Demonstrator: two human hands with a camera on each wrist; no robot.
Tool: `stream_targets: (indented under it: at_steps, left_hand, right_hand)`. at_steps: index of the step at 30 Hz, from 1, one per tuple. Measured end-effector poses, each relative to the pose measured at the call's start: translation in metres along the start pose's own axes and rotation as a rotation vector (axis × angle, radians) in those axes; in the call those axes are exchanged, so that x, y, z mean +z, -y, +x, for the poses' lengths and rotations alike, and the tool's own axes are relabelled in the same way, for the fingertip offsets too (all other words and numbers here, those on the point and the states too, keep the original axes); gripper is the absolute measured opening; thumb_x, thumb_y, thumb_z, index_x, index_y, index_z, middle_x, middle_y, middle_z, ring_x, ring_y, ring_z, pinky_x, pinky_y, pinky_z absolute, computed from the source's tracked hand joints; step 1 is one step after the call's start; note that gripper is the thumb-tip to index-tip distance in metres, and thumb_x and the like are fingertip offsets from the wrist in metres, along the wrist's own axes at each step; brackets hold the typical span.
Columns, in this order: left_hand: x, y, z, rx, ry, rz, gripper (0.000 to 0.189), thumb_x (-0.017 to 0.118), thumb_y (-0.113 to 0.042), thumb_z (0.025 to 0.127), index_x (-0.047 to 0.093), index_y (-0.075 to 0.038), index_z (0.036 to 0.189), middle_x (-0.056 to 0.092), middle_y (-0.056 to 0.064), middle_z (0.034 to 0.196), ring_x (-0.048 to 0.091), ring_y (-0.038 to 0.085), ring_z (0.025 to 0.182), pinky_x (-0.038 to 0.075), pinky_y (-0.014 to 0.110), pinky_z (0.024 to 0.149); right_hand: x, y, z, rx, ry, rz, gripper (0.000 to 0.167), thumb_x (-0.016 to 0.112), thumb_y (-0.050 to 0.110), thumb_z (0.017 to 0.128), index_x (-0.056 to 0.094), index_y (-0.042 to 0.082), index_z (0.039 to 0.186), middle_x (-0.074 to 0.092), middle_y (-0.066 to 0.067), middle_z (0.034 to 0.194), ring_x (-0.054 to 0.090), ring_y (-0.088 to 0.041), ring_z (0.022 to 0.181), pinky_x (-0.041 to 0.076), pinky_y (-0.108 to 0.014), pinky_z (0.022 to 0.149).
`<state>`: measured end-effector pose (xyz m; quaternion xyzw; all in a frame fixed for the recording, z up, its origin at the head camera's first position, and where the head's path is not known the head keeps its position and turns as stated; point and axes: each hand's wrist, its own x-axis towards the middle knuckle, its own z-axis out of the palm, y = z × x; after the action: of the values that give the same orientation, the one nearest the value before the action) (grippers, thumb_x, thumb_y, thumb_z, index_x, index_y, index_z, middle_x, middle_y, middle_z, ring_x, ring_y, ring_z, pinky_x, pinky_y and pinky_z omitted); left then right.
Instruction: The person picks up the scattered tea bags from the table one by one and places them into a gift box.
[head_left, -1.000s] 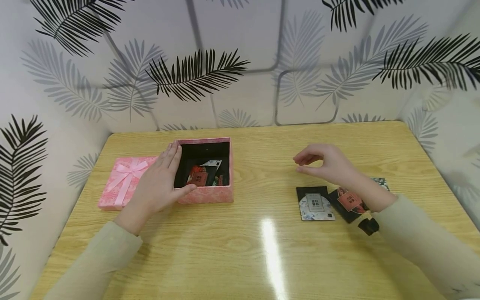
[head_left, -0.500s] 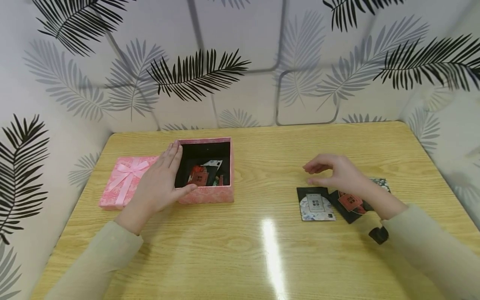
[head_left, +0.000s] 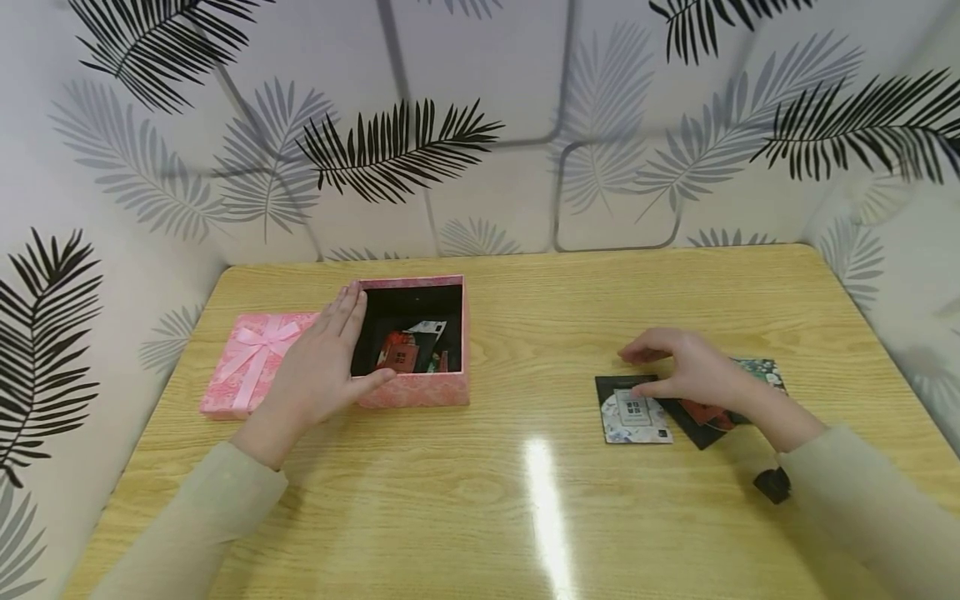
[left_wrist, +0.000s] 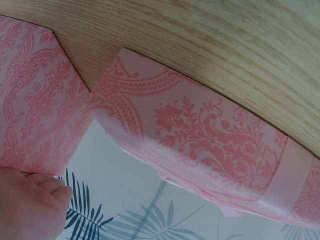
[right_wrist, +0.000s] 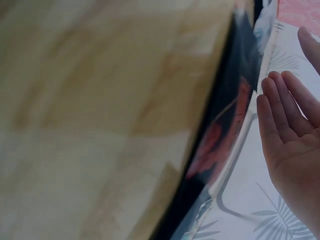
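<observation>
My left hand (head_left: 318,358) lies with straight fingers along the left rim of a pink open box (head_left: 412,392). In the left wrist view its fingertips meet the patterned box wall (left_wrist: 35,100). Inside the black interior lie several flat sachets (head_left: 401,358) with red and white prints. On the right, my right hand (head_left: 693,367) hovers low over the table with loosely bent fingers and nothing held. Its thumb overlaps a black-and-white sachet (head_left: 637,425) in the head view. Under the hand, a black sachet with a red label (head_left: 701,412) is partly hidden.
Left of the box sits its pink lid (head_left: 240,367) with a ribbon bow, partly behind the left hand. A green floral sachet (head_left: 763,372) shows beyond the right wrist. A small black piece (head_left: 772,483) is at the right sleeve. Leaf-patterned cloth (head_left: 480,192) surrounds the wooden table (head_left: 450,500).
My right hand has moved down and to the right, coming over the black-and-white and red-labelled sachets. The left hand has stayed on the box rim.
</observation>
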<state>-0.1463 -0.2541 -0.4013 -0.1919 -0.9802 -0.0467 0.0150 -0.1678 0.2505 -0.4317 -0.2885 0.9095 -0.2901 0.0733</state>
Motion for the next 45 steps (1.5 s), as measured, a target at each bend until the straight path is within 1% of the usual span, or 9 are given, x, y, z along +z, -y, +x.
stream_targets:
  at_steps: [6,12,18,22,26,29,33,37,45]
  left_hand:
    - [0.0,0.001,0.0,-0.003,0.002,0.003,0.111,0.062,-0.065,0.097,0.014,0.007,0.167,0.012,0.024,0.177,0.016,0.04,0.166,0.022,0.053,0.135]
    - [0.0,0.0,-0.001,-0.006,0.001,0.007,0.111,0.063,-0.063,0.096,0.014,0.007,0.167,0.012,0.024,0.177,0.016,0.041,0.165,0.022,0.053,0.134]
    - [0.001,0.0,-0.001,-0.008,0.004,0.004,0.111,0.063,-0.064,0.096,0.014,0.007,0.167,0.012,0.024,0.177,0.016,0.04,0.166,0.022,0.053,0.135]
    - [0.001,0.001,-0.001,-0.013,0.002,0.004,0.111,0.062,-0.064,0.096,0.014,0.006,0.167,0.012,0.024,0.177,0.016,0.04,0.166,0.022,0.053,0.134]
    - [0.001,0.001,0.0,-0.013,-0.004,-0.003,0.111,0.064,-0.063,0.096,0.014,0.006,0.167,0.012,0.024,0.177,0.016,0.04,0.166,0.022,0.053,0.134]
    - [0.001,0.001,0.0,-0.012,-0.004,-0.005,0.111,0.065,-0.062,0.096,0.014,0.007,0.167,0.013,0.024,0.177,0.016,0.041,0.166,0.022,0.053,0.134]
    - [0.002,0.001,0.0,-0.009,-0.006,-0.003,0.111,0.066,-0.062,0.095,0.015,0.007,0.167,0.013,0.025,0.177,0.017,0.041,0.165,0.022,0.053,0.134]
    - [0.002,0.001,0.0,-0.005,-0.012,0.001,0.111,0.066,-0.062,0.095,0.015,0.007,0.167,0.013,0.025,0.177,0.017,0.041,0.165,0.023,0.053,0.134]
    - [0.002,0.001,0.001,-0.006,-0.008,0.007,0.112,0.064,-0.064,0.096,0.016,0.008,0.167,0.013,0.024,0.177,0.016,0.04,0.166,0.023,0.053,0.134]
  right_hand:
    - [0.003,-0.006,-0.004,0.031,0.033,-0.028,0.05,0.093,0.023,0.082,0.074,0.007,0.126,0.078,-0.006,0.12,0.075,-0.027,0.11,0.061,-0.049,0.097]
    - [0.003,-0.007,-0.006,0.037,0.043,-0.057,0.056,0.094,0.028,0.082,0.073,0.007,0.129,0.076,-0.007,0.124,0.073,-0.028,0.113,0.059,-0.051,0.099]
    - [0.005,-0.008,-0.008,0.013,0.075,-0.084,0.072,0.096,0.041,0.077,0.07,0.007,0.134,0.071,-0.009,0.13,0.068,-0.029,0.118,0.057,-0.053,0.101]
    - [0.007,-0.007,-0.009,0.016,0.101,-0.091,0.077,0.098,0.042,0.075,0.068,0.008,0.137,0.067,-0.008,0.132,0.066,-0.027,0.118,0.058,-0.051,0.099]
    - [0.007,-0.007,-0.007,0.0,0.104,-0.108,0.073,0.097,0.042,0.076,0.069,0.008,0.136,0.067,-0.009,0.13,0.065,-0.027,0.116,0.058,-0.05,0.095]
    - [0.006,-0.006,-0.006,-0.01,0.107,-0.113,0.069,0.095,0.042,0.078,0.07,0.008,0.134,0.067,-0.009,0.128,0.065,-0.029,0.115,0.057,-0.052,0.095]
    - [0.006,-0.005,-0.004,-0.009,0.111,-0.117,0.064,0.095,0.039,0.08,0.072,0.008,0.131,0.068,-0.009,0.125,0.066,-0.029,0.115,0.058,-0.053,0.096]
    - [0.006,-0.004,-0.002,0.004,0.103,-0.113,0.062,0.095,0.034,0.08,0.072,0.006,0.13,0.069,-0.011,0.126,0.067,-0.032,0.116,0.058,-0.055,0.098]
    - [0.006,0.0,0.004,0.058,0.074,-0.078,0.056,0.091,0.027,0.085,0.071,0.004,0.132,0.072,-0.016,0.129,0.067,-0.037,0.12,0.056,-0.058,0.102]
